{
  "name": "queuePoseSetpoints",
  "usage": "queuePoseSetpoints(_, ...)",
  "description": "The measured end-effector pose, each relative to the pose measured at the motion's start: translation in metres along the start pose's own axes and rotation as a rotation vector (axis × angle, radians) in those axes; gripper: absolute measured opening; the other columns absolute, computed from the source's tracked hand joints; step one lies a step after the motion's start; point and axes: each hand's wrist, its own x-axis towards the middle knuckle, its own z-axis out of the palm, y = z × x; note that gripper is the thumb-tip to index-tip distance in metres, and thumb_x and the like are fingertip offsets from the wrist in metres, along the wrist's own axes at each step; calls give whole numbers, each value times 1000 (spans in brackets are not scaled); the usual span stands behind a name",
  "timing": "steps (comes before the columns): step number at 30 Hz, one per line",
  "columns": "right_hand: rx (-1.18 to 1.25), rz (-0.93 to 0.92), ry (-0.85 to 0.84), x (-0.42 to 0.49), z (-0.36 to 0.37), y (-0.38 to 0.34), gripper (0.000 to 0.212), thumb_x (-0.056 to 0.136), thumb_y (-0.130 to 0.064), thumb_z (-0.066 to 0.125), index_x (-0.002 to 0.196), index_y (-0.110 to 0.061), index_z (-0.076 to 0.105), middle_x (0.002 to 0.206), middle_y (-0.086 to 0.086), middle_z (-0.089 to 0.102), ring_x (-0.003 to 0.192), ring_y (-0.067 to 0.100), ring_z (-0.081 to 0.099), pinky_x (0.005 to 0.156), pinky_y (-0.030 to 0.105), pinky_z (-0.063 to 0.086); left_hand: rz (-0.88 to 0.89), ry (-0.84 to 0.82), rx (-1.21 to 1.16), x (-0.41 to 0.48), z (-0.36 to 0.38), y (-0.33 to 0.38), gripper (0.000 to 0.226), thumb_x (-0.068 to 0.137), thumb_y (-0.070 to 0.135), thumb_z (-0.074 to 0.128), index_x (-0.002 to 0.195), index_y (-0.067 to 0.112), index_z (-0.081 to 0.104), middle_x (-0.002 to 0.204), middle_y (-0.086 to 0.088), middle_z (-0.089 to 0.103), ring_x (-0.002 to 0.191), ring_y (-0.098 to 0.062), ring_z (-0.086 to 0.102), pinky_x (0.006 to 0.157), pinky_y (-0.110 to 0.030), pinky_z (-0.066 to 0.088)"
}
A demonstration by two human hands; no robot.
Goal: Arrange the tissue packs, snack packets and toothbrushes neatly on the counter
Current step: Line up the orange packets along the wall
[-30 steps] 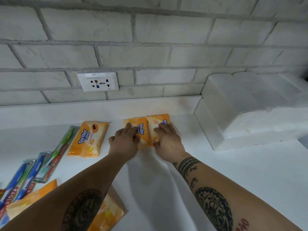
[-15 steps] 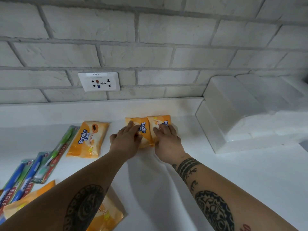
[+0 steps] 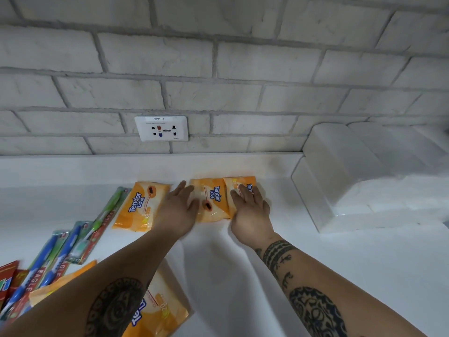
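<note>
Tissue packs (image 3: 213,199) side by side, left grip (image 3: 178,210) spread, slid leftward, right grip (image 3: 250,210) still flat atop

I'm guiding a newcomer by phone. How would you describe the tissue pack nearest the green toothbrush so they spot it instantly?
Below the wall socket, orange tissue packs lie in a row at the back of the counter. Take the leftmost pack, beside the green toothbrush. It alone lies apart; the middle pack and right pack touch.

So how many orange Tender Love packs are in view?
5 tissue packs: three in a row at the back, two under the left forearm; others may be hidden.
</note>
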Motion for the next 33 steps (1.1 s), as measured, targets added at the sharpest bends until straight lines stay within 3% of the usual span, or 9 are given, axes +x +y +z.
queuePoseSetpoints(3,19,-75,105,-13,9,-7,69,90,-15,52,156,-27,34,168,3,16,157,33,0,123,57,10,-56,190,158,-6,-14,-22,47,99,35,57,143,19,59,162,-5,42,151,-33,32,122,-50,29)
queuePoseSetpoints(6,7,-185,196,-33,26,-12,55,79,-8,56,131,-27,58,152,1,41,150,34,21,119,56,19,-316,66,320,-17,-27,-39,68,94,54,54,154,25,40,168,-10,24,154,-39,18,121,-57,21)
queuePoseSetpoints(8,-29,-251,206,-49,35,-13,42,74,-7,56,110,-27,64,132,-5,49,135,27,37,109,47,32,-421,16,369,-27,-29,-47,68,90,59,52,148,26,40,160,-14,32,146,-44,30,115,-57,29)
queuePoseSetpoints(11,-28,-297,123,-72,43,-15,36,83,-12,50,114,-25,64,119,-7,52,117,22,46,96,38,35,-417,-19,370,-43,-34,-49,54,89,47,53,136,23,46,142,-13,48,130,-44,45,105,-52,39)
queuePoseSetpoints(19,43,-155,-128,-93,18,-31,40,92,-17,42,127,-26,59,128,-4,54,120,22,49,100,40,35,-278,-124,339,-90,-55,-26,49,71,23,58,118,25,46,92,1,55,96,-26,53,79,-37,50)
queuePoseSetpoints(25,609,115,-169,-102,-9,-59,56,103,-46,45,152,-19,42,146,0,55,131,20,54,113,35,38,-80,-95,141,-113,-63,-28,71,70,38,63,140,36,48,115,-1,52,106,-24,62,89,-35,54)
queuePoseSetpoints(28,1011,350,-186,-108,-18,-73,73,90,-68,53,140,-15,55,134,5,65,114,24,67,100,40,53,159,-119,25,-121,-70,-17,62,75,30,61,135,39,52,126,9,50,120,-12,57,95,-16,45)
queuePoseSetpoints(31,1338,460,-182,-120,-29,-75,40,93,-51,67,112,-16,72,103,6,78,91,24,76,72,34,62,405,-140,30,-125,-73,-4,64,81,20,64,140,39,51,137,24,41,144,2,34,102,1,24)
queuePoseSetpoints(33,1410,466,-103,-127,-33,-70,23,96,-36,70,110,-17,73,96,3,80,86,21,76,66,32,60,463,-124,-3,-127,-73,0,67,82,20,61,144,41,48,148,27,35,153,4,9,114,-10,23)
